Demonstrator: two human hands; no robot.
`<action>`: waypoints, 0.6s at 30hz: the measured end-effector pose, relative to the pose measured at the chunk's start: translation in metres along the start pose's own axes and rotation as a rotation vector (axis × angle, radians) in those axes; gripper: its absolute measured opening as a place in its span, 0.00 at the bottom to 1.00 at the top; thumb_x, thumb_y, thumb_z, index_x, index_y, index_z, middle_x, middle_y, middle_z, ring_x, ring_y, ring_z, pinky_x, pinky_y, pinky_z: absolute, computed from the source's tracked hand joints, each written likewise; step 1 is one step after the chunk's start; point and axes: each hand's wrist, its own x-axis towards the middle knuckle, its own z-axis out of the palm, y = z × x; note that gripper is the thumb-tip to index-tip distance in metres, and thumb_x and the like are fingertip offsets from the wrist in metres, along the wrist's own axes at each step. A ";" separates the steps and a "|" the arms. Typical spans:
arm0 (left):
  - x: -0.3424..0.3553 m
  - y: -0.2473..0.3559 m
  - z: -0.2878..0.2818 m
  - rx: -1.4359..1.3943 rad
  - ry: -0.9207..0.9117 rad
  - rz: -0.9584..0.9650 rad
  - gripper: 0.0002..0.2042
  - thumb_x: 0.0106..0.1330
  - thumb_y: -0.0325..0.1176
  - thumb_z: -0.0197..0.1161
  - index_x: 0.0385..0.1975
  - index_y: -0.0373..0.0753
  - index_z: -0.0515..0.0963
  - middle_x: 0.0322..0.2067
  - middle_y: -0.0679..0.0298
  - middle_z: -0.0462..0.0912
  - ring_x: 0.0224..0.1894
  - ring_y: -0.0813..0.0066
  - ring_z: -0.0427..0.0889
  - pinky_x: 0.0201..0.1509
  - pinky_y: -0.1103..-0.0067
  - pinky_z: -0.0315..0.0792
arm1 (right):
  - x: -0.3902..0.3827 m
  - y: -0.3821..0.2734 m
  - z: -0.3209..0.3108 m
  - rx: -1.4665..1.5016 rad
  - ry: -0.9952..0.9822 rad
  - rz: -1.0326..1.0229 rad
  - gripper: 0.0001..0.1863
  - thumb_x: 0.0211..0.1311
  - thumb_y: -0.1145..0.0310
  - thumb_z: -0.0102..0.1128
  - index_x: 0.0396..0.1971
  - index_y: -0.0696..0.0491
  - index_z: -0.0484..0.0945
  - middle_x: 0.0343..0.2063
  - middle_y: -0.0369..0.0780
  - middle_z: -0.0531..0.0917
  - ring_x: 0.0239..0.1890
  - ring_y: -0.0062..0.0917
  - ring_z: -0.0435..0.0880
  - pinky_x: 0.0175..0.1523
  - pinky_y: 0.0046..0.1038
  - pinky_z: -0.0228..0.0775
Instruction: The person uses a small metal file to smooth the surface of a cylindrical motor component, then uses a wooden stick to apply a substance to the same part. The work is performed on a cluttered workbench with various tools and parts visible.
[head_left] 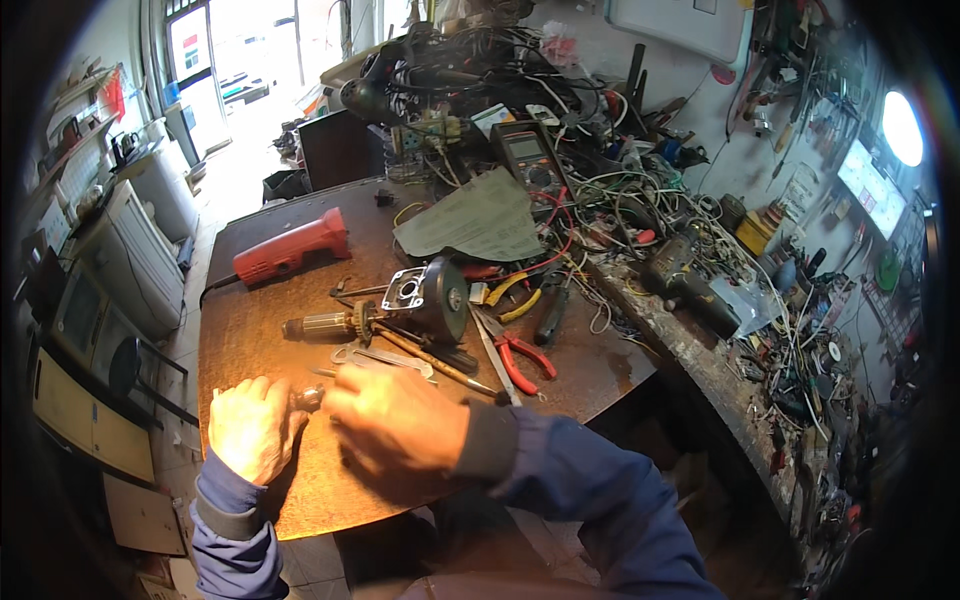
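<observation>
At the near left of the wooden bench, my left hand (255, 425) is closed around a small shiny metal part (309, 398). Just right of that part, my right hand (395, 415) is curled and slightly blurred; its fingertips are mostly hidden, and what they hold cannot be made out. A thin rod tip (322, 372) shows beside its knuckles. Beyond the hands lie a motor armature (330, 325) with copper windings and a grinder head (440, 300) with a dark round guard and a pale square flange. The red grinder housing (290, 250) rests farther back.
Right of the grinder head are red-handled pliers (520, 362) and yellow-handled pliers (515, 298). A wooden-handled tool (440, 360) lies before it. Behind sit a grey-green sheet (475, 220) and a multimeter (528, 155). Tangled cables and tools crowd the right side bench (700, 350).
</observation>
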 end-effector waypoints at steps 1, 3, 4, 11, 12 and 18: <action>-0.001 0.002 0.001 -0.001 -0.004 -0.014 0.18 0.57 0.35 0.81 0.44 0.36 0.85 0.33 0.55 0.84 0.39 0.51 0.86 0.44 0.59 0.77 | -0.008 -0.011 -0.004 0.107 -0.043 -0.003 0.12 0.61 0.68 0.71 0.34 0.58 0.77 0.34 0.51 0.81 0.37 0.51 0.84 0.41 0.49 0.77; -0.004 0.003 0.001 0.009 -0.011 -0.026 0.16 0.59 0.40 0.80 0.39 0.41 0.82 0.34 0.57 0.84 0.39 0.53 0.85 0.46 0.55 0.75 | -0.030 -0.050 -0.031 0.110 -0.139 -0.081 0.14 0.64 0.64 0.71 0.30 0.58 0.77 0.27 0.51 0.82 0.29 0.52 0.84 0.35 0.49 0.76; -0.008 0.000 0.001 0.020 -0.010 -0.027 0.15 0.59 0.40 0.80 0.39 0.41 0.82 0.34 0.57 0.83 0.39 0.54 0.85 0.46 0.54 0.75 | -0.036 -0.074 -0.054 0.154 -0.414 0.006 0.16 0.66 0.63 0.70 0.29 0.60 0.78 0.28 0.52 0.83 0.30 0.51 0.86 0.34 0.47 0.78; -0.002 0.004 0.001 0.064 0.092 0.088 0.13 0.66 0.42 0.76 0.38 0.41 0.81 0.31 0.57 0.82 0.37 0.53 0.85 0.40 0.58 0.75 | -0.097 -0.210 -0.185 -0.002 -0.838 0.313 0.12 0.66 0.65 0.64 0.35 0.61 0.79 0.31 0.49 0.82 0.32 0.44 0.87 0.34 0.42 0.82; -0.003 -0.001 0.004 0.057 0.078 0.061 0.13 0.66 0.43 0.75 0.38 0.41 0.81 0.31 0.57 0.83 0.37 0.53 0.85 0.40 0.58 0.75 | -0.095 -0.224 -0.187 -0.057 -0.856 0.306 0.11 0.65 0.66 0.64 0.34 0.60 0.79 0.31 0.49 0.82 0.33 0.43 0.87 0.33 0.42 0.81; -0.030 -0.005 0.013 0.177 0.099 -0.036 0.13 0.67 0.41 0.73 0.42 0.41 0.81 0.33 0.56 0.83 0.39 0.52 0.85 0.43 0.53 0.73 | -0.104 -0.253 -0.188 -0.183 -0.766 0.203 0.10 0.61 0.66 0.63 0.31 0.59 0.81 0.32 0.48 0.83 0.34 0.40 0.86 0.32 0.39 0.79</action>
